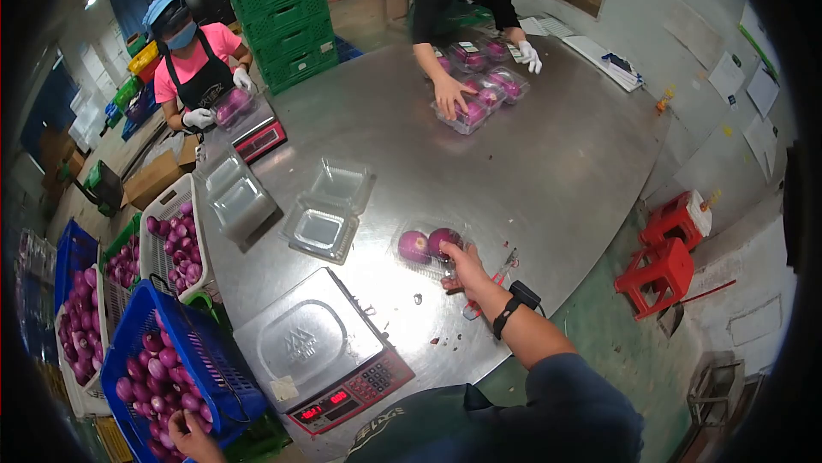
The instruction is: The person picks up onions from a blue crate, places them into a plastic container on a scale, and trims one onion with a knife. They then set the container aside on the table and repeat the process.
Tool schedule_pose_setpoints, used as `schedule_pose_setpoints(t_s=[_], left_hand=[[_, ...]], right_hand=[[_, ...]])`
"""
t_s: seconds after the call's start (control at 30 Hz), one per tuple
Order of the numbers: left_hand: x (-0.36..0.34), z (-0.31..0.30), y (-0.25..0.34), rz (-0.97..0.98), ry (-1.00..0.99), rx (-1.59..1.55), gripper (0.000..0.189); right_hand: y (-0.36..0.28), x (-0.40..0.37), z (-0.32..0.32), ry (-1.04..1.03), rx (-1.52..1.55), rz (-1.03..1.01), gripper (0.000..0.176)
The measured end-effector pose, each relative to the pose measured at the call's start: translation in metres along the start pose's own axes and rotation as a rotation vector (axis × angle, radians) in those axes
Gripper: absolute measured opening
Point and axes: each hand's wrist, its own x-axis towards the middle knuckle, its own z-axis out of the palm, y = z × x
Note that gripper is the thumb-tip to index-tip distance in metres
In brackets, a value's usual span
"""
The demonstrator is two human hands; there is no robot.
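My right hand (466,269) is at a clear plastic clamshell box (402,262) on the steel table. Two red onions sit in that box; its fingers close on the right onion (443,241), while the left onion (413,246) lies beside it. Down at the lower left, my left hand (193,439) reaches into a blue basket (219,375) of red onions (154,369), fingers curled against an onion. Part of that grip is hidden. Red-handled scissors or pliers (498,279) lie partly behind my right wrist.
A digital scale (312,339) stands before me on the steel table (548,172). Empty clamshells (321,227) and a stacked pile (240,197) lie left. Two co-workers handle packed onions (486,95) across the table. Onion crates (175,240) stand left; red stools (655,274) right.
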Motion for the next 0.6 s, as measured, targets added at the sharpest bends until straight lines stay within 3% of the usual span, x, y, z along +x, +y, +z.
schedule_pose_setpoints(t_s=[0.03, 0.07, 0.13, 0.23, 0.27, 0.33, 0.37, 0.43, 0.57, 0.6], left_hand=[[-0.001, -0.014, 0.030, -0.032, -0.030, 0.187, 0.037], [0.000, -0.013, 0.024, -0.035, -0.029, 0.194, 0.037], [0.005, -0.011, 0.001, -0.230, -0.123, 0.347, 0.037], [0.009, -0.008, -0.019, -0.250, -0.190, 0.308, 0.039], [0.013, -0.004, -0.047, -0.256, -0.192, 0.308, 0.039], [0.022, 0.004, -0.108, -0.342, -0.264, 0.099, 0.020], [0.019, 0.002, -0.106, -0.343, -0.267, 0.100, 0.020], [0.012, -0.003, -0.083, 0.123, -0.214, 0.451, 0.042], [0.013, -0.002, -0.081, 0.190, -0.164, 0.375, 0.042], [0.013, -0.006, -0.058, -0.018, -0.226, 0.351, 0.041]], right_hand=[[-0.004, 0.005, -0.001, -0.005, -0.006, 0.006, 0.086], [-0.009, 0.011, -0.003, -0.052, -0.113, -0.008, 0.090], [-0.009, 0.017, -0.004, -0.103, -0.218, -0.021, 0.093], [0.005, 0.016, -0.006, 0.327, -0.906, -0.524, 0.097], [0.003, 0.013, -0.008, 0.325, -0.912, -0.525, 0.097], [-0.011, -0.010, -0.009, 0.217, -1.064, -0.899, 0.091], [-0.013, -0.013, -0.006, 0.217, -1.067, -0.896, 0.091], [-0.016, -0.016, 0.004, 0.000, -1.167, -1.147, 0.081], [-0.023, -0.010, 0.019, -0.154, -1.206, -1.193, 0.073], [-0.022, -0.006, 0.021, -0.152, -1.226, -1.214, 0.066]])
